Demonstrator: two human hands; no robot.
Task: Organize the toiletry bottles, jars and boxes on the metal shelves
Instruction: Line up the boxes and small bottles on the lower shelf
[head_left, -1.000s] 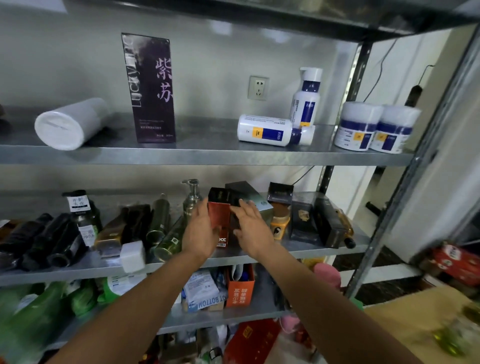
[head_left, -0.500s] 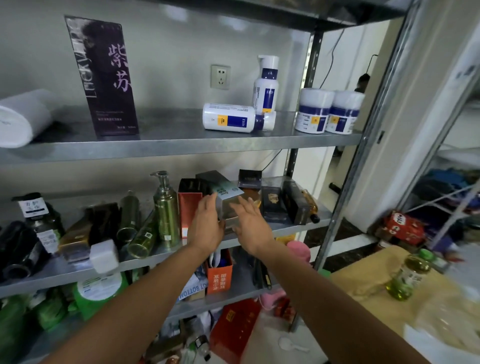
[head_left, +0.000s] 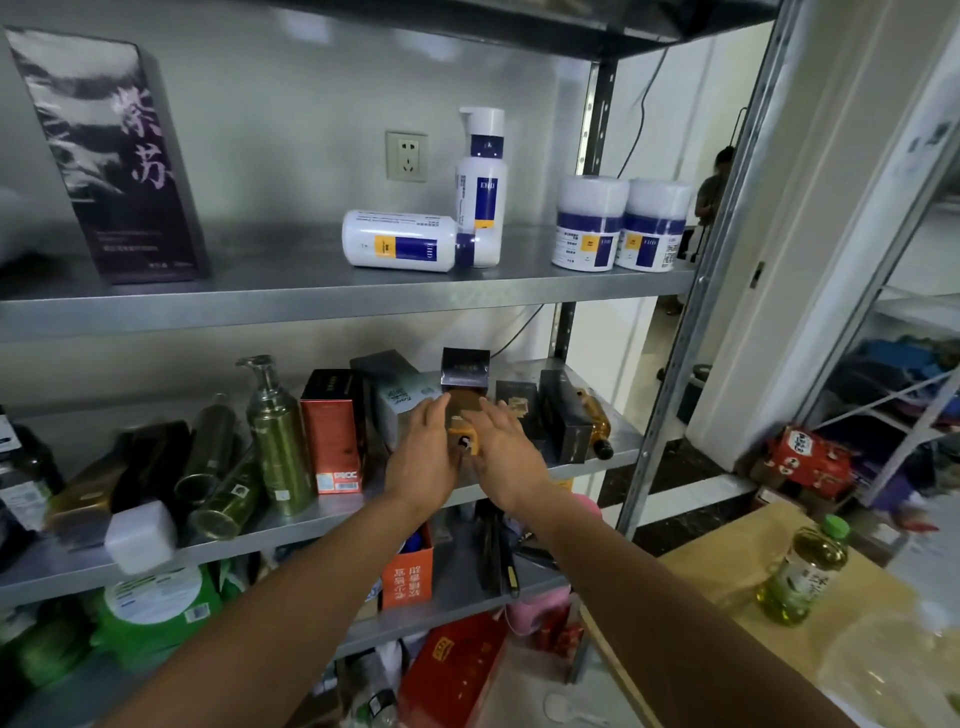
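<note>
On the upper grey metal shelf (head_left: 311, 306), a tall dark purple cardboard box (head_left: 114, 171) stands left, a lying white-and-blue plastic bottle (head_left: 400, 241) touches an upright white pump bottle (head_left: 480, 192) behind it mid-shelf, and 2 white-and-blue jars (head_left: 589, 228) sit side by side right.

Brushed, dull-grey metal for the shelves (head_left: 311, 291); smooth white plastic on the lying bottle (head_left: 400, 241); glossy metallic green on the pump bottle (head_left: 278, 436); shiny printed cardboard on the red box (head_left: 332, 431).

A pale grey wall (head_left: 291, 130) carries a white socket (head_left: 407, 156), with dark speckled floor (head_left: 670, 478) at right
</note>
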